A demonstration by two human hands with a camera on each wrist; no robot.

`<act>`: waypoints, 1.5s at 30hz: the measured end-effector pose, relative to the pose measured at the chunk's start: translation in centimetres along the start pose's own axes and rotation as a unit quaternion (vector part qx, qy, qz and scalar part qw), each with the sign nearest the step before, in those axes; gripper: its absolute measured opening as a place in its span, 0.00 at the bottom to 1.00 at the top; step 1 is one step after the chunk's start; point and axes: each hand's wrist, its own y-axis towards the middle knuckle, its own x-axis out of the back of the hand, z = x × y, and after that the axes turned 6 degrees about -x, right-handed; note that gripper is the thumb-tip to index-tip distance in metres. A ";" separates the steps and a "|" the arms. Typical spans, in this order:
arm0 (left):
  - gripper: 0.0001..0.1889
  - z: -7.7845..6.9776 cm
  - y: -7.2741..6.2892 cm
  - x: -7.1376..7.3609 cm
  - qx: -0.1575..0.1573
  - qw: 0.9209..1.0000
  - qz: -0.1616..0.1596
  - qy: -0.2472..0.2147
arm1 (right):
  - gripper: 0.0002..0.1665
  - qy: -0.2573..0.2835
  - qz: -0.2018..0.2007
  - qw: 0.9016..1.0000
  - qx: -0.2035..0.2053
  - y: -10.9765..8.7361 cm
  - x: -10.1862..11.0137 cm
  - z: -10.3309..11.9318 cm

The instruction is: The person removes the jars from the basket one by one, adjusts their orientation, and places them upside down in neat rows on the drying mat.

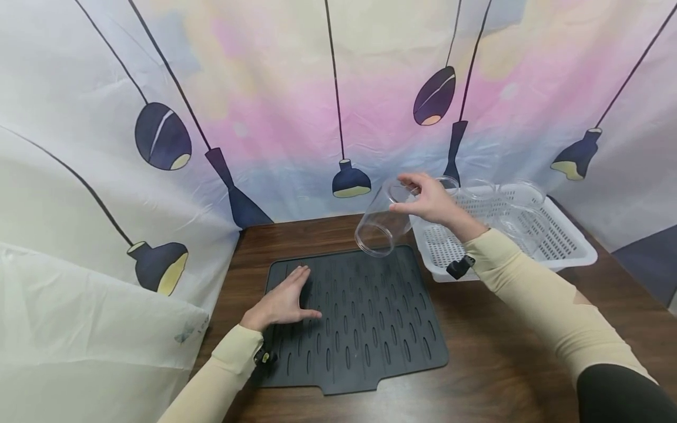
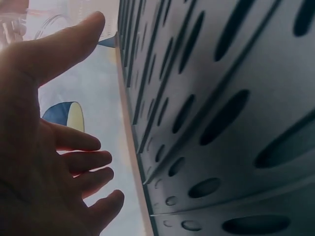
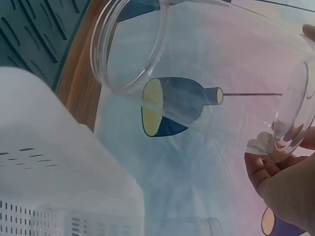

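The right hand (image 1: 431, 201), fingers curled, grips a tilted jar (image 1: 378, 218), apparently mid-transfer; placing it probably needs straightening. The left hand (image 1: 282, 301), fingers loosely extended, holds nothing.

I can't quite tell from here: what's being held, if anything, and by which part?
The right hand holds a clear cylindrical container by its upper end; the left hand holds nothing.

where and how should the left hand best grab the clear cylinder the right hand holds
Probably round the clear cylinder near its lower end, coming from the left with a wide grasp: it is round and broad, it tilts with that end down and toward the left hand, and the right hand holds the upper end.
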 end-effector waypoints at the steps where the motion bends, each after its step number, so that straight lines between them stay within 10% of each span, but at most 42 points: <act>1: 0.57 0.1 0.0 -0.1 0.001 1.000 0.000 0.004 | 0.47 -0.010 0.001 1.000 0.003 0.0 -0.1 0.0; 16: 0.59 0.6 -0.6 -1.8 0.015 0.999 0.033 0.023 | 0.53 -0.122 0.017 0.992 0.020 0.3 -2.2 -0.5; 45: 0.57 0.7 -1.0 -2.7 0.028 0.998 0.049 0.041 | 0.53 -0.175 0.065 0.982 0.031 -0.1 -4.5 -1.5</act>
